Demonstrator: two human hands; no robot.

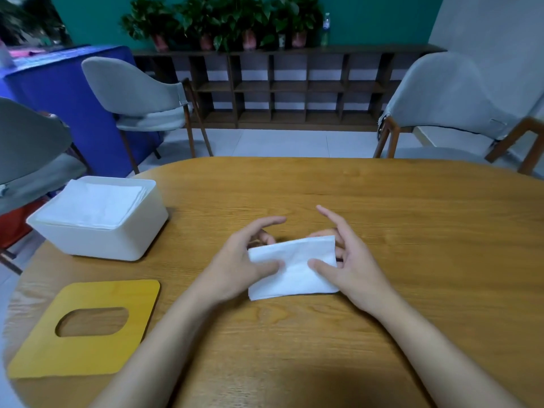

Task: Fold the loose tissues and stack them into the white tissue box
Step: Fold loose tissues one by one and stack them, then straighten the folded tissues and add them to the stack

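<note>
Both forearms reach in from the bottom edge, and I follow them up to my hands at the middle of the table (382,201). Between them lies a tissue (294,269), already folded into a rectangle, with its far edge lifted a little off the wood. My left hand (241,260) rests on its left end, thumb pressing the top face, fingers curled over the far corner; the index finger is stretched out and free. My right hand (350,260) is half open, thumb laid on the right part of the tissue, other fingers spread behind its right edge, touching it loosely, not pinching hard.

I judge the fold to be in its last stage: either one more crease, or a flattening before the lift. No other loose tissues show on the table, so this may be the last one, though I cannot be sure.

At the left, well apart from my hands, stands the box (141,231), open, with a stack (97,204) of folded tissues reaching almost to its rim. Nearer to me on that side lies the yellow lid (88,357), flat, slot upward.

Next I would need to pinch the tissue at both ends, keep the layers together, carry it left and lay it square on the stack. Thin paper may unfold or slip sideways when lifted.
</note>
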